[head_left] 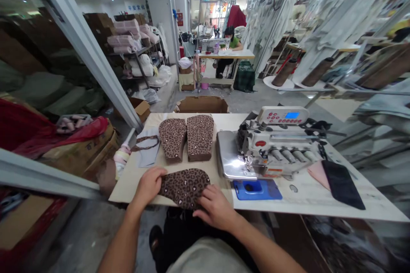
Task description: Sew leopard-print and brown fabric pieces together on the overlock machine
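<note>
A brown leopard-print fabric piece lies at the near edge of the white table. My left hand grips its left end with curled fingers. My right hand pinches its lower right edge, fingers closed on the cloth. Beyond it, two stacks of the same leopard-print pieces lie side by side. A white overlock sewing machine stands to the right of them, with a blue plate in front of it.
A dark flat piece and a pink one lie on the table's right. A cardboard box sits behind the table. Boxes and red bags crowd the left. Another person sits at a far table.
</note>
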Tool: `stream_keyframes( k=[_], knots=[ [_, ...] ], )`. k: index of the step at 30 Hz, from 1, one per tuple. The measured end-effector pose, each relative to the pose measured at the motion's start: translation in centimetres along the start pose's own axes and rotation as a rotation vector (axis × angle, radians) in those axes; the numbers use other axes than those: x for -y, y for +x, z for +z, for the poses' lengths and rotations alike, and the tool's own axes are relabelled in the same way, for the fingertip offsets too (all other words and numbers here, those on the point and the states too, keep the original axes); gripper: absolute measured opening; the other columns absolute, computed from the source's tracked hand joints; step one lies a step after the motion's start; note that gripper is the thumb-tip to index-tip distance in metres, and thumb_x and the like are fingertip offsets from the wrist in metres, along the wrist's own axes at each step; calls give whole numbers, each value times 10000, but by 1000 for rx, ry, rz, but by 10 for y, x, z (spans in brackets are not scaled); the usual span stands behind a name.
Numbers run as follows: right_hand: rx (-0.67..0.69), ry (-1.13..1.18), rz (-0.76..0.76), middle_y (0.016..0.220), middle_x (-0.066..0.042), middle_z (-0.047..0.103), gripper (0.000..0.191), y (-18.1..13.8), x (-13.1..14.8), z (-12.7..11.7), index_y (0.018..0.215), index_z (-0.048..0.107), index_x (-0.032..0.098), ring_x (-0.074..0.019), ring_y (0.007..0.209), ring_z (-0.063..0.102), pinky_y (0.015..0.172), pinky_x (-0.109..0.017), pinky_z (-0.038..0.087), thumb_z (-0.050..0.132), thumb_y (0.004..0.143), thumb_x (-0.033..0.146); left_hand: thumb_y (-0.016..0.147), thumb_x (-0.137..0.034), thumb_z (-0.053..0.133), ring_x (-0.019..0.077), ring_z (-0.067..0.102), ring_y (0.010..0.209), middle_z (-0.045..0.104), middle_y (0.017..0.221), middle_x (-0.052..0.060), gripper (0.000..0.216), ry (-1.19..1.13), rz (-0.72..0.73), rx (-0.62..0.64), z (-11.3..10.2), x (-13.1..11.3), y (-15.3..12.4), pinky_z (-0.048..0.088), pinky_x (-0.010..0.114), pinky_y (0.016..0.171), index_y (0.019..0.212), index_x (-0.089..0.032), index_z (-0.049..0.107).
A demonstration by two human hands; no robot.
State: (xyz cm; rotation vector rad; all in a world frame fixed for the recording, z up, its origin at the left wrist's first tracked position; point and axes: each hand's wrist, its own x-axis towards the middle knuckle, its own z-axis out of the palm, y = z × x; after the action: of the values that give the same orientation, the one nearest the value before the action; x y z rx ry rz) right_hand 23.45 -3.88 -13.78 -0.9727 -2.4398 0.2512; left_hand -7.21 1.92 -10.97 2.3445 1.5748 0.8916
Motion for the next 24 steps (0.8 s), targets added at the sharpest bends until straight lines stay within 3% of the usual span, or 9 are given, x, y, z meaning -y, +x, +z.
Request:
stream_keyframes(
  k=[3,8,12,15,17,20,22,24],
  knots=[
    [-52,-68,33,869,-59,642,277,-2,-7,-3,831,655,209,-247,914,508,846,-386,382,635,997,431,960,-203,538,208,701,956,762,1022,72,228,-27,-30,-66,9,-34,42,566,346,902,1085,-196,730],
    [-69,-35,45,770,-35,618,274,-5,-13,0,761,603,210,-221,863,509,874,-382,381,586,1015,312,1004,-231,551,214,668,1010,721,1025,86,194,-4,100,85,35,-87,115,522,354,961,1014,-188,740],
    [-114,36,102,787,-43,634,263,-6,-14,0,755,606,209,-223,850,530,857,-385,426,589,1002,298,946,-224,653,278,648,1060,693,1054,133,86,145,2,260,51,-106,150,494,406,981,915,-175,717],
    [-151,153,138,925,-72,692,127,-5,-15,-4,943,678,216,-251,940,581,880,-407,491,575,993,269,945,-195,631,300,661,1045,707,1011,161,82,161,-85,253,55,-110,166,488,413,961,897,-162,690],
    [-181,248,163,1125,-107,718,279,-4,-17,-3,1253,635,219,-280,1112,604,965,-441,518,576,982,252,992,-179,533,287,681,992,724,975,156,154,141,-144,213,53,-112,169,497,399,920,974,-155,684],
    [-234,348,269,1395,-171,645,754,-6,-22,4,1621,233,181,-298,1330,566,1089,-488,500,594,966,274,1010,-172,473,223,694,915,744,952,87,220,42,-177,217,42,-118,150,511,328,861,1031,-185,692],
    [-278,353,368,1522,-229,537,962,-8,-24,10,1659,-11,129,-316,1400,532,1107,-510,496,613,949,308,1005,-195,478,178,689,912,749,970,46,251,-193,-85,343,25,-123,120,513,278,864,1007,-210,728],
    [-304,320,398,1623,-265,392,990,-11,-23,11,1659,23,103,-351,1481,443,1137,-548,462,640,911,304,1022,-330,476,182,685,939,749,1009,51,315,-502,48,576,2,-124,83,521,288,896,1026,-233,776]
  ],
)
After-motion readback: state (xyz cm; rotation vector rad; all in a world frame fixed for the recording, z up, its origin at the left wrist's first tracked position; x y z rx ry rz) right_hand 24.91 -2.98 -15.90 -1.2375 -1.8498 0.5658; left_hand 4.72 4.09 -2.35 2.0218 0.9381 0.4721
